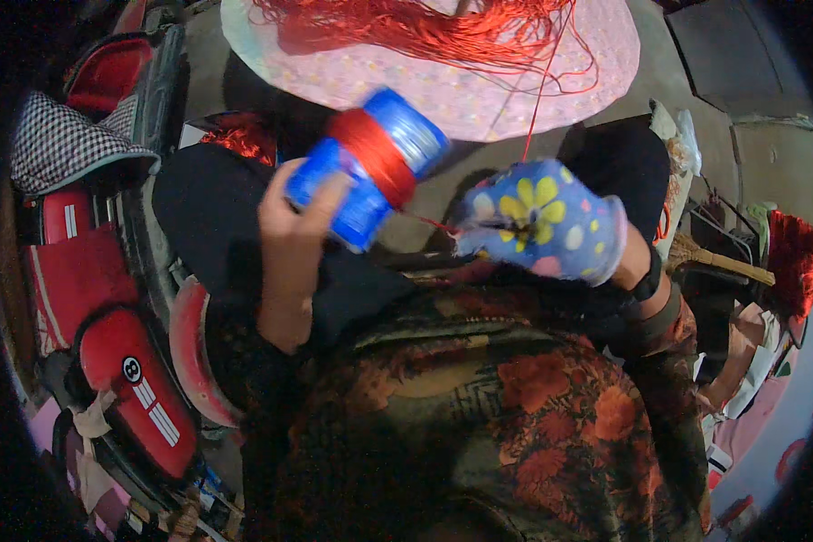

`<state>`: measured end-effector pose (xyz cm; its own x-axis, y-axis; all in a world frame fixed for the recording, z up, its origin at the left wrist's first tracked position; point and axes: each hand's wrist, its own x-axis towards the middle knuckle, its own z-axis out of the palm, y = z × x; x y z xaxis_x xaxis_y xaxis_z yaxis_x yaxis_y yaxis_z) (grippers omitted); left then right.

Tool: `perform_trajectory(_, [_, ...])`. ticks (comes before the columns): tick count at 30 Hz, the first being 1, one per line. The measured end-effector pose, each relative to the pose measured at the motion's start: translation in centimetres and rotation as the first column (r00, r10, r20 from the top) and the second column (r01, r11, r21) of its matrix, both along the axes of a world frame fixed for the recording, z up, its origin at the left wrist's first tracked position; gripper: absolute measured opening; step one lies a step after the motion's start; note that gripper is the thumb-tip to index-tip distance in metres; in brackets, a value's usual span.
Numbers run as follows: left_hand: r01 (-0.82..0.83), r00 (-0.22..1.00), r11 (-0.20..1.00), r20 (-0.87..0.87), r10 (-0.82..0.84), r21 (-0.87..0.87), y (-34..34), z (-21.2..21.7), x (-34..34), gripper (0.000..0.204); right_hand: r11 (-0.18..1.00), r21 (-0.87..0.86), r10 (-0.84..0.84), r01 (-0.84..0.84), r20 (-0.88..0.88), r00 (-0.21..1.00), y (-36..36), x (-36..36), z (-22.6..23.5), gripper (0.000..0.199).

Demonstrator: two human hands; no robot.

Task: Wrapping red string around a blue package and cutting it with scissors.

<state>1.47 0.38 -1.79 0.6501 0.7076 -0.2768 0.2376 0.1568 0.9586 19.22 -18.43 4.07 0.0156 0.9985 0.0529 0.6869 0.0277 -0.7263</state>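
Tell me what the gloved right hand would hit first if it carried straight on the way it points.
The right hand, in a blue flowered glove, points left toward the blue bottle wound with red thread, held in the left hand. It would likely meet the bottle's lower end first, though depth is hard to judge.

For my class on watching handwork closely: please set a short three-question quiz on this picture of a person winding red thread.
1. True or false: the right hand wears a flowered blue glove.
2. What does the bare left hand hold? A) a broom B) a blue bottle wound with red thread C) a cup
3. Fill in: the loose heap of red thread lies on a pink ____.

Key: 1 true; 2 B; 3 cloth.
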Motion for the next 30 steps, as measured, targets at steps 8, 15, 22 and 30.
perform_trajectory(8, [0.63, 0.769, 0.635, 0.245, -0.591, -0.446, -0.7, 1.7, -0.2, 0.045, 0.983, 0.016, -0.182, 0.183, -0.072, 0.981, 1.4, 3.3, -2.5, 0.016])
perform_trajectory(15, [0.19, 0.901, 0.69, 0.402, 0.16, -0.699, -1.9, 2.5, -2.3, 0.059, 0.963, -0.179, -0.243, 0.201, -0.262, 0.934, -1.0, 0.9, -4.2, 0.024])
perform_trajectory(22, [-0.052, 0.929, 0.937, 0.328, 0.173, -0.345, -0.5, -0.9, 0.0, 0.05, 0.992, -0.039, 0.126, -0.12, 0.267, 0.955, -0.3, -0.9, -0.7, 0.023])
perform_trajectory(30, [0.183, 0.981, 0.972, -0.028, -0.189, -0.148, 0.1, -0.2, -0.1, 0.037, 0.982, 0.154, -0.107, 0.108, -0.019, 0.994, 2.0, 1.2, 0.3, 0.015])
